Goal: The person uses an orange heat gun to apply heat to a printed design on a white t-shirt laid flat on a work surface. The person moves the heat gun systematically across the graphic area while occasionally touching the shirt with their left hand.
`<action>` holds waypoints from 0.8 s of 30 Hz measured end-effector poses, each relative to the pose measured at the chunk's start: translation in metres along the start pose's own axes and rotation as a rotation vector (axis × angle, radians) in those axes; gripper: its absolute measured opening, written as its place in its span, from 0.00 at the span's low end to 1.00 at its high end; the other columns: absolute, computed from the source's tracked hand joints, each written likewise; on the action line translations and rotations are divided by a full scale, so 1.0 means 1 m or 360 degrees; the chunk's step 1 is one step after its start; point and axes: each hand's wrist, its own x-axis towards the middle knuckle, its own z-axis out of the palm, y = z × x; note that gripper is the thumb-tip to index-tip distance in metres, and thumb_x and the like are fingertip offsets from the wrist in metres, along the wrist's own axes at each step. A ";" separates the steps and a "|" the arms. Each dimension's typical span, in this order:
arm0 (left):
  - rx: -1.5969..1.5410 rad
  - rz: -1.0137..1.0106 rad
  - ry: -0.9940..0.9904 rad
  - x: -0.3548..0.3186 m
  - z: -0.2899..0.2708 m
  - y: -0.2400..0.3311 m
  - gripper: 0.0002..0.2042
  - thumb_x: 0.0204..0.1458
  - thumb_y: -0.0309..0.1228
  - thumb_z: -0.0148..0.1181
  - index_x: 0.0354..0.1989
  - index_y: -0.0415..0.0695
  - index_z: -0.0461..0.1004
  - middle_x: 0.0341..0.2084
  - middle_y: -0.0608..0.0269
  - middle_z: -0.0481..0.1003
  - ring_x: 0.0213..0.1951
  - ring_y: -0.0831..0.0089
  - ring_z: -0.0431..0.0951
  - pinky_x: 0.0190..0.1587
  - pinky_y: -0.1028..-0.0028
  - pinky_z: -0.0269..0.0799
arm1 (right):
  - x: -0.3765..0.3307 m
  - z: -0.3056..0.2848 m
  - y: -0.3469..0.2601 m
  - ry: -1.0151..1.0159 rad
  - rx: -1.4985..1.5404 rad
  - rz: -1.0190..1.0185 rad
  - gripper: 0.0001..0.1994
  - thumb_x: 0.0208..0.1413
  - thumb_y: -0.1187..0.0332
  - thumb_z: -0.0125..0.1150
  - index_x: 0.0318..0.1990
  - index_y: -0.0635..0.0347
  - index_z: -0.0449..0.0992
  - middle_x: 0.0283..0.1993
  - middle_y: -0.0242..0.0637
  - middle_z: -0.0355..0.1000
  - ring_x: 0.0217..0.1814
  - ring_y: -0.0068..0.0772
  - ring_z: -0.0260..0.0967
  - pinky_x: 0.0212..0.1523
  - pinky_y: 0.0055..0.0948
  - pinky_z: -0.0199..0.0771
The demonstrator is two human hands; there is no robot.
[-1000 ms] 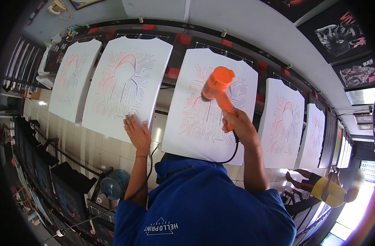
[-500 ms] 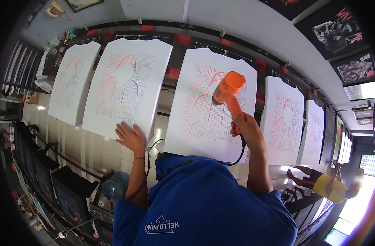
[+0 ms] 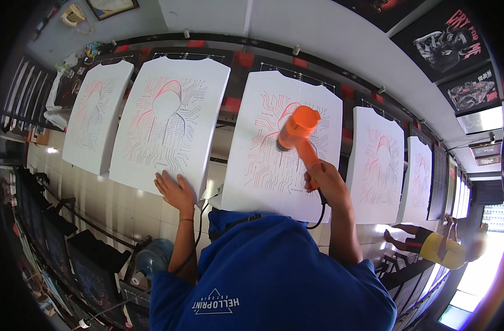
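Note:
My right hand [image 3: 325,185] grips the handle of an orange heat gun [image 3: 298,128]. Its nozzle points at the red and grey print on a white shirt [image 3: 274,160] stretched over the middle board. A black cord [image 3: 320,212] hangs from the gun's handle. My left hand [image 3: 175,190] lies flat, fingers spread, on the lower edge of the neighbouring white printed shirt [image 3: 164,118] to the left. My blue shirt [image 3: 268,276] fills the lower middle of the view.
More white printed shirts on boards line the row: one at far left [image 3: 95,118] and two to the right [image 3: 376,163], [image 3: 418,176]. Dark frames [image 3: 92,270] stand along the lower left. Another person in yellow [image 3: 442,248] stands at the right.
The heat gun has swept right and then back down a little over the middle shirt's print. My left hand has slid slightly left and down along the neighbouring shirt's edge.

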 end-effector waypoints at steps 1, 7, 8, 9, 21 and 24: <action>-0.0003 0.0002 0.0002 0.000 0.000 0.000 0.28 0.59 0.38 0.52 0.66 0.38 0.61 0.69 0.41 0.54 0.71 0.42 0.49 0.66 0.43 0.51 | -0.003 -0.004 0.002 0.0046 0.0000 -0.0001 0.14 0.62 0.62 0.56 0.39 0.67 0.72 0.28 0.33 0.69 0.26 0.23 0.69 0.28 0.25 0.72; 0.0087 0.0055 0.0094 0.016 0.010 -0.022 0.28 0.61 0.41 0.50 0.67 0.39 0.60 0.69 0.34 0.50 0.71 0.37 0.46 0.66 0.42 0.49 | -0.004 0.009 0.002 -0.0114 0.0059 -0.0019 0.14 0.62 0.61 0.56 0.38 0.67 0.71 0.28 0.32 0.70 0.26 0.23 0.69 0.29 0.25 0.72; 0.0104 0.0053 0.0123 0.022 0.013 -0.031 0.28 0.61 0.41 0.50 0.67 0.40 0.59 0.69 0.33 0.49 0.71 0.36 0.45 0.66 0.42 0.49 | -0.001 0.013 0.001 -0.0178 0.0063 -0.0032 0.14 0.62 0.61 0.56 0.38 0.66 0.71 0.28 0.32 0.70 0.26 0.23 0.69 0.29 0.25 0.72; 0.0132 0.0015 0.0150 0.029 0.016 -0.041 0.29 0.61 0.42 0.50 0.67 0.39 0.59 0.69 0.33 0.49 0.71 0.36 0.45 0.67 0.42 0.49 | 0.001 0.015 0.001 -0.0214 0.0055 -0.0040 0.14 0.62 0.61 0.56 0.38 0.66 0.71 0.28 0.32 0.70 0.26 0.22 0.69 0.29 0.25 0.72; 0.0174 -0.0279 0.0157 0.054 0.006 -0.029 0.29 0.63 0.45 0.46 0.67 0.39 0.58 0.70 0.37 0.49 0.71 0.37 0.45 0.66 0.45 0.56 | -0.007 0.010 0.001 -0.0440 -0.0142 0.0072 0.14 0.61 0.62 0.56 0.40 0.68 0.72 0.28 0.32 0.69 0.28 0.22 0.70 0.31 0.25 0.73; 0.0170 -0.0269 0.0182 0.054 0.006 -0.029 0.29 0.63 0.45 0.46 0.67 0.39 0.59 0.70 0.37 0.50 0.71 0.37 0.46 0.66 0.45 0.56 | -0.011 0.001 0.002 -0.0450 -0.0129 0.0083 0.13 0.62 0.63 0.56 0.41 0.68 0.71 0.28 0.33 0.69 0.27 0.22 0.69 0.30 0.25 0.72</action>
